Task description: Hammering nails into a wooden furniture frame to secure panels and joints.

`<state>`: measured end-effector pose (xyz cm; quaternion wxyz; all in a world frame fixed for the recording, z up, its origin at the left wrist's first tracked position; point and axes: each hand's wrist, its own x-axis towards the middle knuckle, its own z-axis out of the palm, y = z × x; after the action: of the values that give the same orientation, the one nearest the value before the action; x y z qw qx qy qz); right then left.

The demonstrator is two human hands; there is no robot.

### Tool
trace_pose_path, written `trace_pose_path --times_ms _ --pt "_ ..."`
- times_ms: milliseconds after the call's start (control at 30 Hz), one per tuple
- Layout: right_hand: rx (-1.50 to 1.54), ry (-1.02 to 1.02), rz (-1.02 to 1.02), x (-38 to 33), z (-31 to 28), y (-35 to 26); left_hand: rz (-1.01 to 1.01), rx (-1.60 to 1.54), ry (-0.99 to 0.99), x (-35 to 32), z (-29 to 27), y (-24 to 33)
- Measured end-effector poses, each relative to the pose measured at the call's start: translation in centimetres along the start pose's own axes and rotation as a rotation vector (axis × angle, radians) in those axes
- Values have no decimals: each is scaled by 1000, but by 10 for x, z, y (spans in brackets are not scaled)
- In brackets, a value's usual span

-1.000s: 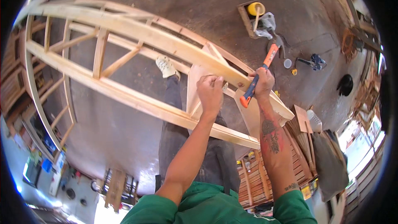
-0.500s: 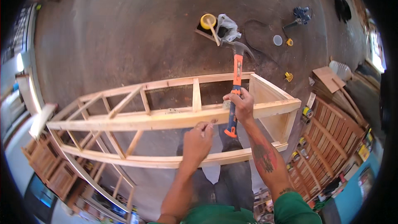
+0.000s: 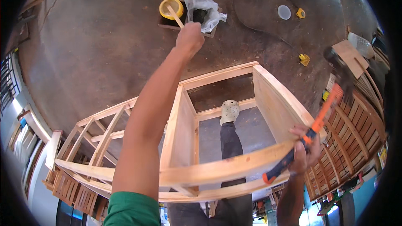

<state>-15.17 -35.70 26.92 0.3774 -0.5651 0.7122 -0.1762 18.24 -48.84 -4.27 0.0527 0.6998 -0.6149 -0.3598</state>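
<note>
My left hand (image 3: pixel 190 39) is stretched far forward over the near edge of a small tray (image 3: pixel 167 26), beside a clear plastic bag (image 3: pixel 200 3). Its fingers are hidden behind the back of the hand, close to the end of a wooden stick (image 3: pixel 175 16) that leans in a yellow-rimmed tub (image 3: pixel 170 9). Out to the right, my right hand (image 3: pixel 305 152) is wrapped round the blue-and-orange handle of a claw hammer (image 3: pixel 324 111), tilted with its blurred head up. A pale wooden frame (image 3: pixel 234 165) with crossbars lies below both arms.
My foot in a cream clog (image 3: pixel 230 111) shows inside the frame. On the floor ahead lie a white round lid (image 3: pixel 284 12), a yellow tape measure (image 3: pixel 300 13), another yellow item (image 3: pixel 304 60) and a dark cord. A slatted wooden piece (image 3: pixel 345 142) stands at right.
My left hand has gone from the frame's beam forward to the tray. My right hand has carried the hammer right and tilted it. The view has shifted, with the frame now nearer.
</note>
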Motion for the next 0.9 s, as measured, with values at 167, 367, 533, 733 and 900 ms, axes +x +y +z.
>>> trace_pose_path --times_ms 167,367,533,733,900 --pt "-1 69 136 -8 -4 0 18 109 2 78 70 -30" --pt "-58 -192 30 8 -11 -18 14 285 56 122 119 -51" --pt "-151 -133 291 7 -6 -32 32 434 -12 130 122 -62" --pt "-142 -20 249 -8 -9 -17 76 168 101 125 84 -34" --pt "-124 33 247 -8 -18 -3 278 -266 337 60 -1 -25"
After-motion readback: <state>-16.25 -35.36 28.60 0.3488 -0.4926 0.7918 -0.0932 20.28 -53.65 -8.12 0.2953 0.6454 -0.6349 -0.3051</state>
